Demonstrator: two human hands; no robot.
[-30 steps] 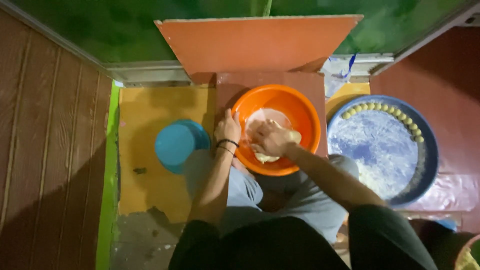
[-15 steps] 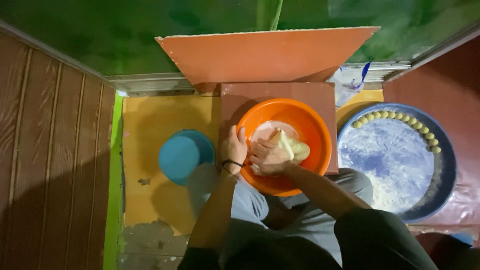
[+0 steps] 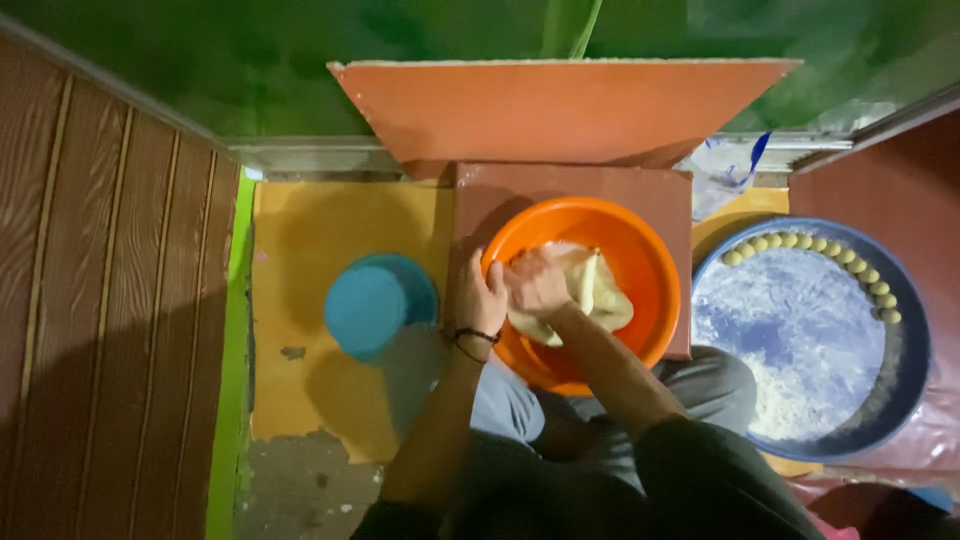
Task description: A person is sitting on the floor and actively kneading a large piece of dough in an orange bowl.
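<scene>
Left hand (image 3: 480, 293) clasping the orange basin (image 3: 650, 262) rim, right hand (image 3: 537, 283) seemingly gripping dough (image 3: 598, 298); blue bucket (image 3: 375, 305) alongside.

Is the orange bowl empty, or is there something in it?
Not empty: the orange bowl holds a pale lump of dough; the right hand presses into it, and the left hand grips the rim.

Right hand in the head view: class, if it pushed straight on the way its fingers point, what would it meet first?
The right hand points into the orange basin and already rests on the pale dough. Going on, it would press further into that dough first, probably then the basin's inner wall; depth is unclear.
</scene>
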